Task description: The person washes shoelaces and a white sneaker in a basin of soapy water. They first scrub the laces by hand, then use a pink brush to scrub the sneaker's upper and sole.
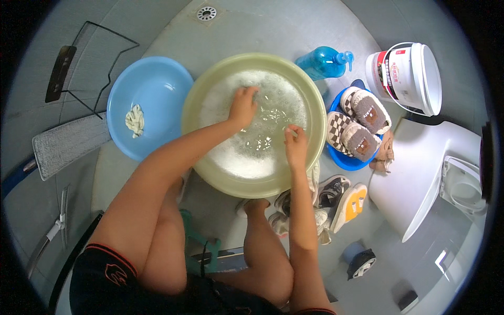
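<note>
In front of me on the floor stands a large pale-green basin (193, 102) with foamy, soapy water (270, 118) in it. My left hand (243, 108) is over the middle-left of the water, its fingers loosely bent and slightly apart, with nothing visible in them. Near the basin's right side, my right hand (295, 143) hovers at the water with thumb and fingers apart, also holding nothing I can see. To the left, a light-blue basin (170, 86) contains a small crumpled whitish cloth (135, 121).
A blue pump bottle (320, 63) stands behind on the right, near a white bucket (401, 79). Fluffy checkered slippers (362, 123) sit in a blue basin (348, 161). Several shoes (333, 191) lie nearby, beside a white toilet (415, 173). A flat grey mop (71, 142) leans left. A floor drain (206, 13) lies beyond.
</note>
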The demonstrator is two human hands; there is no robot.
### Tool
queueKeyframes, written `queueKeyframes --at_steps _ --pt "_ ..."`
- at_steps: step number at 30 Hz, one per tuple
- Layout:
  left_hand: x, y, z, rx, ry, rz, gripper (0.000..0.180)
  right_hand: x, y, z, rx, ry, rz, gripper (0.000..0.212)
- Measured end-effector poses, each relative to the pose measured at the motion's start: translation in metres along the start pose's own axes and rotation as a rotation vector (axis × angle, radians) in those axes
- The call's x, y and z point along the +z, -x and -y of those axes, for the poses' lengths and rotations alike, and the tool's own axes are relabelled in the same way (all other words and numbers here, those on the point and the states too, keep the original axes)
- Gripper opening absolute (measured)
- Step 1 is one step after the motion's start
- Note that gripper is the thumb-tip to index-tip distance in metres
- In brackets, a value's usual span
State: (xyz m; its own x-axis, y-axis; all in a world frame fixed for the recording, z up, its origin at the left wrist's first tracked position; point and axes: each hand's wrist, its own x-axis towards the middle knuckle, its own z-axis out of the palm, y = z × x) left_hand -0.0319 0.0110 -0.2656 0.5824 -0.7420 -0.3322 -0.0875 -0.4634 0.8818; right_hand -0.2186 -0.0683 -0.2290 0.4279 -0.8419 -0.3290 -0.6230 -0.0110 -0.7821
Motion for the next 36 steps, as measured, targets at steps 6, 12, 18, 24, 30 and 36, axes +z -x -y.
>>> queueKeyframes --at_steps 6,12,18,24,30,36 --pt "-0.004 0.005 -0.002 0.170 -0.611 0.258 0.044 0.006 0.015 0.007 0.057 -0.069 0.075 0.025" --pt "0.000 0.024 -0.030 0.016 0.304 0.619 0.044 0.007 0.023 0.026 0.217 -0.548 0.009 0.038" --pt "-0.020 0.047 -0.081 -0.128 0.687 0.722 0.050 0.002 0.014 0.035 0.238 -1.397 0.650 0.056" --pt "-0.025 0.077 -0.091 0.459 -0.269 0.360 0.072 0.004 0.033 0.103 0.446 -1.433 0.379 0.053" --pt "-0.039 0.092 -0.103 0.527 0.081 0.267 0.063 -0.001 0.026 0.096 0.277 -1.385 0.374 0.051" --pt "-0.038 0.068 -0.085 -0.362 1.016 0.387 0.051 -0.002 0.031 0.110 0.332 -1.506 0.347 0.029"
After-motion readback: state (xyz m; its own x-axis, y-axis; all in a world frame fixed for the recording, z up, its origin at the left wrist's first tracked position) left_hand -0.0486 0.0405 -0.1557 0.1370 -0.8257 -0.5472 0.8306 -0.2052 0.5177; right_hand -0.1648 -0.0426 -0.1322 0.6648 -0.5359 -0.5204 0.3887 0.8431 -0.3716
